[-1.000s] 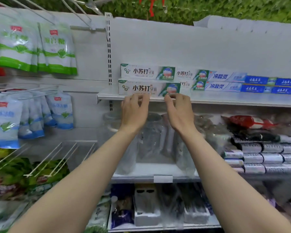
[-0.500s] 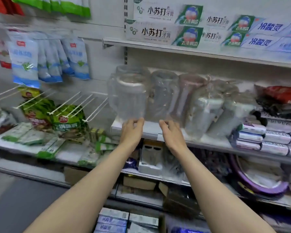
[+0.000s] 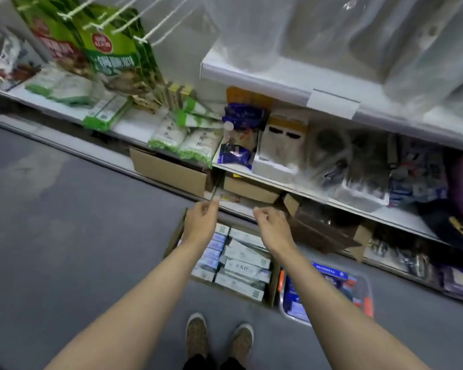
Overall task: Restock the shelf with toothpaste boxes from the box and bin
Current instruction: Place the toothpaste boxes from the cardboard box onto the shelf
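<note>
Both hands, left hand (image 3: 201, 220) and right hand (image 3: 271, 227), hang loosely curled, holding nothing, above the cardboard box (image 3: 271, 289); reach straight down and grasp the top toothpaste boxes (image 3: 245, 259) squarely.

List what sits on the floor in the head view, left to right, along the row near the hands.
Bare grey floor → cardboard box packed with toothpaste boxes → clear bin holding blue packs. Both hands, left and right, hang empty above the cardboard box.
</note>
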Motion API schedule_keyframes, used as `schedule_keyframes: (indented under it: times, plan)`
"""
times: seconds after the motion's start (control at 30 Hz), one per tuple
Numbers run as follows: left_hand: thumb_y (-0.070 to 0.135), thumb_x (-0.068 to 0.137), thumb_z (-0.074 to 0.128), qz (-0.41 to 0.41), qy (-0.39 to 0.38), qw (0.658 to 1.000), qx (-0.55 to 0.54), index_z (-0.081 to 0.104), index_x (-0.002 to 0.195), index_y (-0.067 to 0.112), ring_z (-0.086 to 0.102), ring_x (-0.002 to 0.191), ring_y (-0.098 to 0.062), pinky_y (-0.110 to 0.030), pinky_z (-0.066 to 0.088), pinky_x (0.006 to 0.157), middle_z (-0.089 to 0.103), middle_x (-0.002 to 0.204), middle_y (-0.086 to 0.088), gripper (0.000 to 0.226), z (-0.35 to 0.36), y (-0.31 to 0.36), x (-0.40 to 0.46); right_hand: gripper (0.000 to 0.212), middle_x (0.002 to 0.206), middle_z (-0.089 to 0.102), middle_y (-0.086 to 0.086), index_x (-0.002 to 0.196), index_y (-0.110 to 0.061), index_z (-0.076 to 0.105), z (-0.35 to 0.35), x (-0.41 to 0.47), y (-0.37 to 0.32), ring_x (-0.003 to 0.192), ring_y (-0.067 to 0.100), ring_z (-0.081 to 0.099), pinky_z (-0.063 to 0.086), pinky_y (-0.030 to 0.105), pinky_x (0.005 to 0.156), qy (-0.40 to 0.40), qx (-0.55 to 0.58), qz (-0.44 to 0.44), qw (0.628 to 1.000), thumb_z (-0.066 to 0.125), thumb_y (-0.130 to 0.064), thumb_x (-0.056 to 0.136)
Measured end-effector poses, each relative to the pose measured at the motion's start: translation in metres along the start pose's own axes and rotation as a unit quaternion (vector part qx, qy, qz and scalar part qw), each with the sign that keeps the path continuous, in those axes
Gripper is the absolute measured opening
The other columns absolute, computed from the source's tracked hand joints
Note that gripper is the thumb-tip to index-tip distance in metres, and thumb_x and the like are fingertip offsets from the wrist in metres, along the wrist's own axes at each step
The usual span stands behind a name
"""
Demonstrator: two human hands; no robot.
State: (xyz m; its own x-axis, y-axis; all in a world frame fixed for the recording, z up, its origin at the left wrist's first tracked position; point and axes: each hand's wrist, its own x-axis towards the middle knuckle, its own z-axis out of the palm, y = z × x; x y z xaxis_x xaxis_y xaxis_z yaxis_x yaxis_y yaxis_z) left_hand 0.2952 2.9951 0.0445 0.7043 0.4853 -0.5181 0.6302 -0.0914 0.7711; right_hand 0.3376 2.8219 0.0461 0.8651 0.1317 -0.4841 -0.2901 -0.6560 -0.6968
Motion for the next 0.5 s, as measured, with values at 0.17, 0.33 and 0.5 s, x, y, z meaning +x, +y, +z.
schedule_keyframes:
  times: [0.17,0.33,0.5]
  plan:
    - [0.045,0.1,0.052,-0.074,0.003,0.997,0.017,0.063,0.125,0.011,0.06,0.113,-0.026,-0.035,0.045,0.094,0.065,0.124,-0.006,0.043,0.024,-0.107,0.027,0.037,0.139,0.053,0.009,0.124,-0.019,0.064,0.067,0.029,0.083,0.136,0.024,0.041,0.026,0.025,0.094,-0.038,-0.024,0.086,0.995,0.042,-0.042,0.105]
    - [0.048,0.1,0.052,-0.141,-0.021,0.989,0.028,0.06,0.129,0.012,0.057,0.117,-0.026,-0.035,0.045,0.095,0.061,0.129,-0.006,0.047,0.058,-0.213,0.055,0.042,0.135,0.059,0.012,0.124,-0.016,0.066,0.128,0.063,0.176,0.131,0.03,0.049,0.027,0.027,0.092,-0.043,-0.006,0.184,0.982,0.044,-0.046,0.104]
    - [0.043,0.102,0.051,-0.168,-0.037,0.985,0.027,0.059,0.13,0.011,0.055,0.118,-0.023,-0.03,0.038,0.088,0.061,0.126,-0.007,0.043,0.089,-0.286,0.085,0.046,0.143,0.053,0.021,0.135,-0.007,0.058,0.167,0.089,0.255,0.132,0.036,0.048,0.035,0.031,0.099,-0.053,-0.004,0.283,0.958,0.04,-0.039,0.107]
